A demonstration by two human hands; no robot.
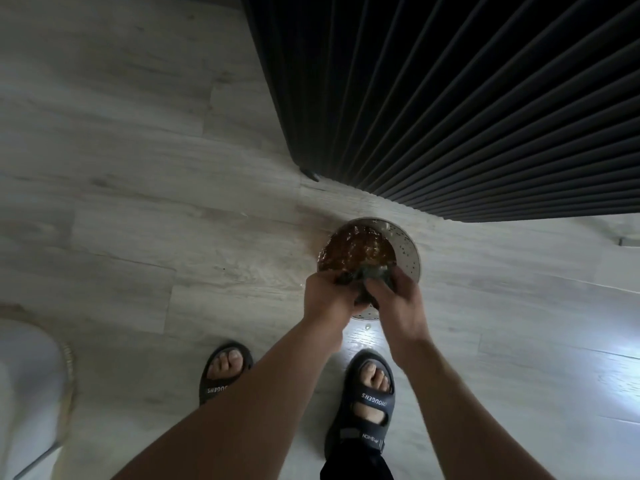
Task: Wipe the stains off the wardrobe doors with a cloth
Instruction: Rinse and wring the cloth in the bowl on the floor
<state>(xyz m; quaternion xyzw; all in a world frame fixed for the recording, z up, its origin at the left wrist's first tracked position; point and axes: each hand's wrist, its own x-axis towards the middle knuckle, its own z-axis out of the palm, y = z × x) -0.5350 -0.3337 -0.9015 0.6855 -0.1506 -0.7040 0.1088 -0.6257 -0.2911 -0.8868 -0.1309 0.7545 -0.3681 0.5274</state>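
1. Pale wood-grain plank floor (138,168) fills most of my feed; one dark, vertically ribbed surface (450,98) rises at the upper right (curtain or fluted door, I cannot tell).
2. One round metal basin (412,258) sits on the floor just in front of that surface, holding murky brown water (356,247).
3. One dark, wet cloth (360,276) is bunched over the basin's near edge.
4. I count two hands: the left hand (329,299) and the right hand (398,306) both have their fingers curled tightly around the cloth, knuckles close together.
5. Two feet in dark strapped sandals (367,410) stand below.
6. One blurred white object (31,375) shows at the lower left.
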